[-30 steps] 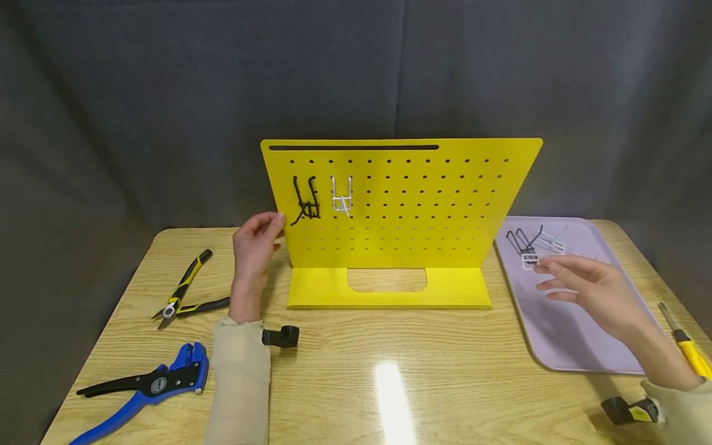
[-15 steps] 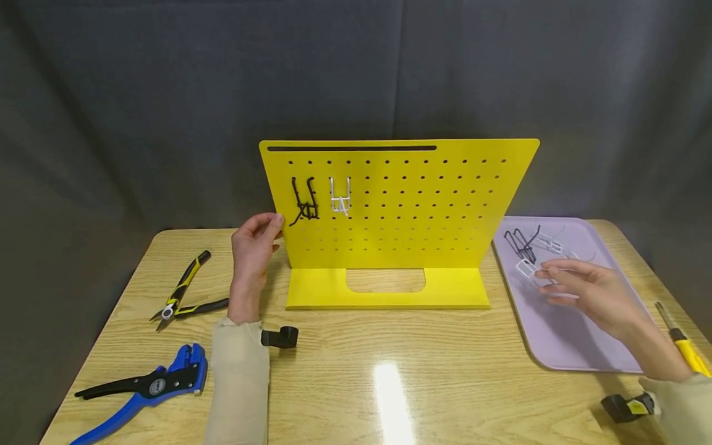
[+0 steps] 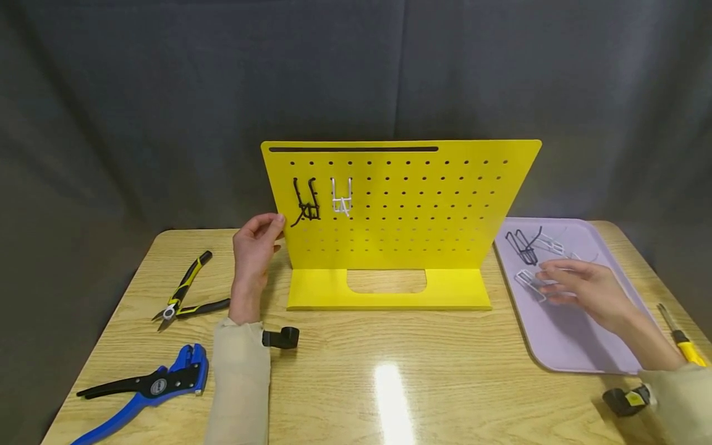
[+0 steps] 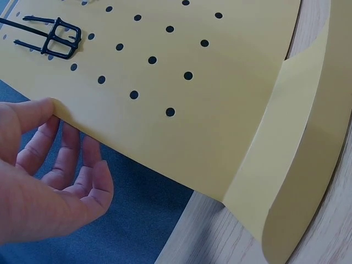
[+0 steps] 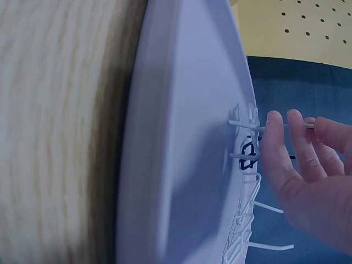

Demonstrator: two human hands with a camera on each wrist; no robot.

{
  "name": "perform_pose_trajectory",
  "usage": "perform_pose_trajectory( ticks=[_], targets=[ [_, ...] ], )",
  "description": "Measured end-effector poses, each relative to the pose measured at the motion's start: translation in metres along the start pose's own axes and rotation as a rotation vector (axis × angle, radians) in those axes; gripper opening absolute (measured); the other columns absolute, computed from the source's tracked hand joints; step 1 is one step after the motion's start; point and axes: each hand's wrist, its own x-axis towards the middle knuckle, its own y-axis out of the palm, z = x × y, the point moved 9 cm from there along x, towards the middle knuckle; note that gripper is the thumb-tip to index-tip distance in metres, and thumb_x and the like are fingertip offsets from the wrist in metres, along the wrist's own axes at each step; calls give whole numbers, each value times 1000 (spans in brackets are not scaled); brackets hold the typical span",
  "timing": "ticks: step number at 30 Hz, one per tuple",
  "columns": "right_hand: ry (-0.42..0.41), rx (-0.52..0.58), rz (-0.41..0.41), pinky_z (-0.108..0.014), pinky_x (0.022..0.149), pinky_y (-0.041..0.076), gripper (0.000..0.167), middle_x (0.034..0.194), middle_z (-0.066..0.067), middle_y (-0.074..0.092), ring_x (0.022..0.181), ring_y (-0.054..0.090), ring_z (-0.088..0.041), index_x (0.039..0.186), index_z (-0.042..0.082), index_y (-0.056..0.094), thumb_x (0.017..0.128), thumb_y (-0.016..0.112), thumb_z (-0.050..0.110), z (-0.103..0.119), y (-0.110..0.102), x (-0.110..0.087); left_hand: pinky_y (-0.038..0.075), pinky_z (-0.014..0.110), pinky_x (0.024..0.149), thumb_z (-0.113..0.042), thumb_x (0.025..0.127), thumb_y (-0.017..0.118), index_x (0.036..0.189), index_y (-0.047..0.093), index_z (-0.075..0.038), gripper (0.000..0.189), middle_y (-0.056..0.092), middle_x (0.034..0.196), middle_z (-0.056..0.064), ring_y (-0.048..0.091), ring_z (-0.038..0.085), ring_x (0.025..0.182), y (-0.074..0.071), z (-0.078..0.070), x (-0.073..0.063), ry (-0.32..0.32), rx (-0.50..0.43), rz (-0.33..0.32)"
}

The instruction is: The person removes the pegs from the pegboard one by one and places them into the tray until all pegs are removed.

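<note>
A yellow pegboard [image 3: 423,247] stands upright on its base. My left hand [image 3: 254,250] pinches its left edge, thumb on the front and fingers behind. A black wire hook [image 3: 307,201] and a white wire hook [image 3: 342,199] hang at the board's upper left. Over the lilac tray [image 3: 556,340], my right hand [image 3: 589,293] pinches another white wire hook [image 3: 530,285] by its long prong, thumb against fingertips. In the right wrist view this hook [image 5: 254,127] has its two short prongs facing away from the hand. More black hooks [image 3: 521,247] and white hooks [image 3: 550,242] lie behind it on the tray.
Yellow-and-black cutting pliers [image 3: 180,293] and a blue wire stripper [image 3: 161,383] lie on the wooden table [image 3: 334,371] at left. A yellow-handled screwdriver [image 3: 688,349] lies right of the tray. A dark curtain [image 3: 334,68] hangs behind.
The white hook in my right hand has turned, and its short prongs now point down and toward the front. My left hand stays at the board's edge.
</note>
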Motion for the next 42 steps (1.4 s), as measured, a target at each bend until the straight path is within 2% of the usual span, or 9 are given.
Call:
perform_pose_trajectory(
  ticks=[8, 16, 22, 24, 31, 36, 42],
  targets=[
    [30, -113, -21, -29, 69, 56, 24, 97, 4, 72, 83, 70, -15, 105, 18, 71, 98, 53, 3, -1, 0, 6, 46, 25, 66, -27, 92, 66, 104, 65, -5, 26, 64, 86, -8, 62, 13, 82, 0, -2, -1, 20, -5, 3],
    [30, -132, -9, -31, 69, 56, 26, 99, 3, 72, 84, 70, -17, 110, 20, 68, 98, 54, 3, 0, 3, 4, 46, 26, 68, -27, 92, 66, 106, 65, -5, 26, 64, 87, -9, 61, 12, 82, -1, 0, -2, 12, 0, 7],
    [-42, -114, 21, -31, 70, 56, 30, 101, -1, 71, 85, 71, -19, 118, 18, 64, 98, 52, 1, 16, 11, 1, 46, 25, 67, -28, 92, 66, 106, 65, -5, 27, 64, 87, -8, 61, 12, 82, 0, 0, -2, 8, 2, 6],
    [-75, -102, 33, -31, 70, 56, 30, 101, -1, 70, 85, 70, -19, 121, 15, 63, 98, 51, 0, 25, 16, 1, 46, 25, 67, -28, 92, 66, 105, 65, -5, 27, 64, 87, -8, 61, 13, 82, 0, -1, -2, 7, 3, 4],
    [-117, -181, -48, -30, 70, 56, 28, 101, -2, 70, 82, 70, -20, 122, 7, 61, 95, 57, 1, 57, 46, -1, 47, 29, 70, -29, 92, 66, 105, 65, -5, 27, 64, 87, -8, 61, 14, 83, 0, -1, -2, 2, 10, 2],
    [-197, -63, 0, -29, 70, 55, 27, 102, -3, 70, 83, 70, -18, 117, 5, 63, 93, 57, -5, 73, 76, 6, 47, 29, 69, -28, 92, 66, 104, 65, -6, 26, 64, 86, -9, 61, 14, 83, -1, -1, -1, 8, 10, 1],
    [-252, 89, 60, -29, 73, 55, 26, 99, -4, 69, 84, 69, -18, 114, 6, 64, 94, 52, -8, 69, 111, 14, 46, 24, 66, -28, 92, 66, 103, 66, -6, 25, 64, 86, -8, 61, 13, 82, 0, -1, -1, 1, 2, -2]
  ],
)
